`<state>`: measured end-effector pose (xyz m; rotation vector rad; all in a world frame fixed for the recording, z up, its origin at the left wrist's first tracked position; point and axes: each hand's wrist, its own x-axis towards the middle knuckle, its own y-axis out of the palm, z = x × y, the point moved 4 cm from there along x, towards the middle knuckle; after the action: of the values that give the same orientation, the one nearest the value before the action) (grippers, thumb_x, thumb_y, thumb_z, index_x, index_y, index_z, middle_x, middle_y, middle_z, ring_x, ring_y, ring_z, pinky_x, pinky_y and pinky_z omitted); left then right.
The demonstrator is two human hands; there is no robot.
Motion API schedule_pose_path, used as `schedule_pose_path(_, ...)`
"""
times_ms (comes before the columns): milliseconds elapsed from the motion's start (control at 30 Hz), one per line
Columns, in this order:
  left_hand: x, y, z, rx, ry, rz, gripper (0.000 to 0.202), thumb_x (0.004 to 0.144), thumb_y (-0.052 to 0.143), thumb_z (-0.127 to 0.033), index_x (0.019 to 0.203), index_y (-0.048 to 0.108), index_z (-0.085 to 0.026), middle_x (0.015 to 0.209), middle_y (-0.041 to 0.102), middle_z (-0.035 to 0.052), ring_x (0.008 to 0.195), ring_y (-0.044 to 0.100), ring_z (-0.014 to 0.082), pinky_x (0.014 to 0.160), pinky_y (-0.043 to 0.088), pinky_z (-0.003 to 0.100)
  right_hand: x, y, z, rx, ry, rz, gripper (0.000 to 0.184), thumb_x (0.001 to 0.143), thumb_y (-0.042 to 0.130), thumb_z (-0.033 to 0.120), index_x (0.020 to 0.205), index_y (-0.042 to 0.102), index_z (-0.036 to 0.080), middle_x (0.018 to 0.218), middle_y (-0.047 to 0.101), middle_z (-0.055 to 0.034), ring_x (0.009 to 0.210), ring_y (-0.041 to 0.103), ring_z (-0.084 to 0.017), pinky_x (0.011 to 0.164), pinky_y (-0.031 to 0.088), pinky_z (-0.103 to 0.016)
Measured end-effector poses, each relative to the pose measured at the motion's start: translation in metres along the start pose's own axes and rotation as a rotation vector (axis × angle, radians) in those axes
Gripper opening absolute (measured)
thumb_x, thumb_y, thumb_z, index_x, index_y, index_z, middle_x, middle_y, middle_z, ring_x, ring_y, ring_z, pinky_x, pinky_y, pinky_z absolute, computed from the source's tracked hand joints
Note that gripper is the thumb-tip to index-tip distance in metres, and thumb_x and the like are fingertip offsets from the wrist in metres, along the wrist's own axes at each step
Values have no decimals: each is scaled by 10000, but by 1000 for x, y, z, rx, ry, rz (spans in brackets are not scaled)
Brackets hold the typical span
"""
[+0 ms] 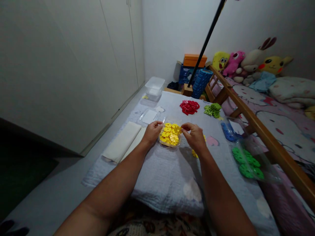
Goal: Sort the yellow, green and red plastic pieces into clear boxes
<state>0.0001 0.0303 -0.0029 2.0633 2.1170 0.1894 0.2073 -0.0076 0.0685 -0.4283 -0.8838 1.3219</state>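
Clear tray (169, 145) of yellow pieces (170, 133) is set flat on grey quilt (167, 173), mouth upward; long axis not discernible. Left rim is gripped by left hand (152, 131); right hand (195, 136) is pinched shut at far-right corner.

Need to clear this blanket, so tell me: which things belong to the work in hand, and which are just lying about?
In hand: tub of yellow pieces, left hand holding its rim, right hand at its other side.
Lying about: red pile, light green pile, blue pieces, bag of green pieces, clear lid, clear box, folded cloth, plush toys.
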Motion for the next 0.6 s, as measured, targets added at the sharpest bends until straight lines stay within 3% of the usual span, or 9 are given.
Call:
schedule_pose_path(167,1,1,4,-32,-26,17,351,663,768,-412,900,686,-166,734,692,-7,654,625,149,631,492,261,11,22,10,-125,10,35,152,842,637,208,943,745,240,910,773,-43,950,623,-253,990,355,-452)
schedule_pose_path(300,4,0,6,-24,-17,12,356,662,764,-414,906,686,-166,725,690,-8,656,628,154,637,495,266,12,24,5,-157,24,4,153,849,621,204,934,744,239,990,787,-55,1007,601,-277,996,347,-466)
schedule_pose_path(433,4,-2,6,18,6,0,346,668,755,-411,898,701,-158,745,702,2,673,630,155,646,493,266,13,-1,-24,-126,39,-82,170,870,585,267,918,745,236,1031,784,-78,1039,609,-287,978,397,-454)
schedule_pose_path(533,3,-2,5,21,8,5,351,674,754,-417,903,704,-155,758,710,8,682,633,157,646,491,264,10,-30,-62,-165,92,-135,209,851,571,300,920,750,217,1012,779,-90,981,632,-277,955,439,-439)
schedule_pose_path(600,3,-2,4,22,4,5,357,671,757,-420,904,704,-154,758,710,9,680,632,157,643,491,264,5,-45,-89,-206,144,-95,222,825,573,299,904,753,197,987,772,-102,907,648,-257,894,473,-402)
